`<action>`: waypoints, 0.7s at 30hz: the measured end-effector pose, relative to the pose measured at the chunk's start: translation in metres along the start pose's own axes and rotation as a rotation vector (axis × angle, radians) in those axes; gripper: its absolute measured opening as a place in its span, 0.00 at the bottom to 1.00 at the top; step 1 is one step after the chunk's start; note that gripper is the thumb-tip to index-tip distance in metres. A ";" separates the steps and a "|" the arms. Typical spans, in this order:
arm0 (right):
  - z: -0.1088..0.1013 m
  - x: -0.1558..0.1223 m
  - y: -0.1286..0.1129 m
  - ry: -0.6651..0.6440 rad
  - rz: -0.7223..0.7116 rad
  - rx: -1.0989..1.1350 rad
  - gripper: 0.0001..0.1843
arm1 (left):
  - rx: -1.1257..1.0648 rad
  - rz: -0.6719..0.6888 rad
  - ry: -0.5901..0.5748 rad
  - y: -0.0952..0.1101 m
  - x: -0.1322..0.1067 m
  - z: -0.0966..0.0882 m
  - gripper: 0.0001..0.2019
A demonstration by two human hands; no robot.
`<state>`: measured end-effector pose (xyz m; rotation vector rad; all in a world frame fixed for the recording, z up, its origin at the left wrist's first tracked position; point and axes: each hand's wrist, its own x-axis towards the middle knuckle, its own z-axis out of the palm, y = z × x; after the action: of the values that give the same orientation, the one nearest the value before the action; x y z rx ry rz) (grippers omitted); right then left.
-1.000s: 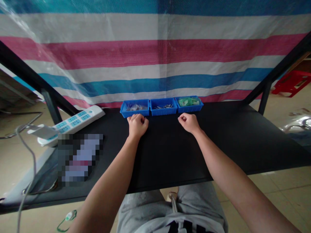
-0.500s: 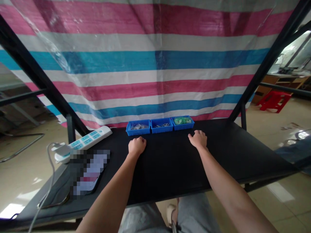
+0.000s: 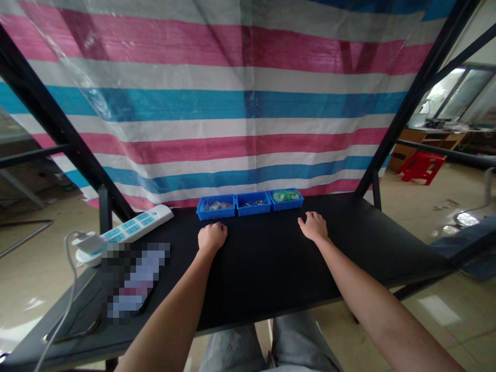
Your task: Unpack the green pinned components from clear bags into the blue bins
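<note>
My left hand (image 3: 211,236) rests on the black table (image 3: 271,268) as a closed fist, with nothing visible in it. My right hand (image 3: 313,226) lies on the table with its fingers curled under, knuckles up, and nothing seen in it. Just beyond both hands stand three small blue trays in a row at the table's far edge: the left tray (image 3: 216,206) holds clear small parts, the middle tray (image 3: 253,203) holds small metal parts, the right tray (image 3: 286,199) holds green pieces. Neither hand touches a tray.
A white power strip (image 3: 127,228) with a plug lies at the far left of the table, beside a blurred-out flat object (image 3: 134,279). A striped tarp (image 3: 232,103) hangs behind. Black frame posts (image 3: 403,119) rise at both sides. A red stool (image 3: 421,167) stands far right.
The view tilted upward, showing more tarp. My right hand shifted right, away from the trays, and both hands drew back slightly from them; both stay on the table.
</note>
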<state>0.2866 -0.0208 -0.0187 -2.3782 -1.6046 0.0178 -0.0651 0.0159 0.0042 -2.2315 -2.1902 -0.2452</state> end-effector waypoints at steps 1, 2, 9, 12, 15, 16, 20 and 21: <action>0.000 0.000 0.000 0.000 0.001 0.003 0.29 | 0.002 0.002 0.001 0.000 -0.001 0.000 0.23; 0.000 0.000 0.001 0.000 0.002 0.006 0.29 | 0.003 0.006 0.003 0.000 -0.001 0.001 0.23; 0.000 -0.003 0.001 -0.002 -0.005 0.015 0.30 | 0.051 -0.005 0.308 0.000 -0.002 0.008 0.18; 0.001 -0.009 0.002 0.004 -0.015 0.019 0.30 | -0.024 -0.050 0.388 0.000 -0.004 0.011 0.21; 0.003 -0.017 0.004 0.014 -0.056 0.033 0.29 | -0.100 -0.054 0.460 0.000 -0.005 0.014 0.28; 0.003 -0.020 0.005 0.016 -0.068 0.040 0.28 | -0.108 -0.046 0.484 0.000 -0.005 0.015 0.31; 0.002 -0.024 0.006 0.016 -0.079 0.058 0.28 | -0.095 0.025 0.494 0.001 -0.004 0.017 0.36; 0.001 -0.024 0.006 0.014 -0.077 0.056 0.28 | -0.088 0.050 0.476 0.001 -0.003 0.017 0.36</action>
<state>0.2820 -0.0446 -0.0248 -2.2684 -1.6662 0.0303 -0.0620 0.0150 -0.0124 -1.9944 -1.8976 -0.7925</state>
